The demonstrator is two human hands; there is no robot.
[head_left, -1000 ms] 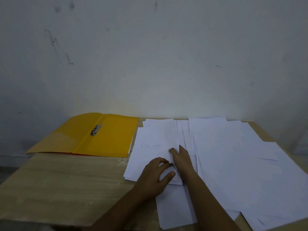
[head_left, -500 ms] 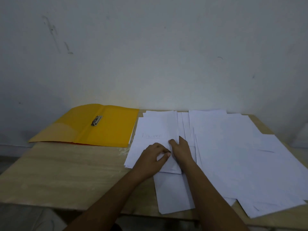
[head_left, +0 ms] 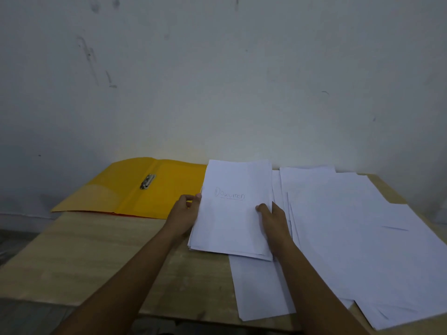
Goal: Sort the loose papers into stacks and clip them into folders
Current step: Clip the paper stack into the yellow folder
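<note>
A small stack of white sheets (head_left: pixel 232 221), its top page handwritten "Dokumen", is raised off the table and tilted toward me. My left hand (head_left: pixel 185 213) grips its left edge, thumb on top. Along the right edge, my right hand (head_left: pixel 274 221) holds it with the thumb on the page. An open yellow folder (head_left: pixel 174 189) with a metal clip (head_left: pixel 147 181) at its spine lies flat to the left, touching the stack's far left corner in the image. Loose white papers (head_left: pixel 358 238) spread over the table's right half.
The wooden table (head_left: pixel 96 257) stands against a grey-white wall (head_left: pixel 217 81). One loose sheet (head_left: pixel 261 286) hangs toward the front edge below the held stack. Other sheets overhang the front right corner.
Both hands were pressing on the papers near the middle. They now hold the "Dokumen" stack by its two sides, lifted and squared.
</note>
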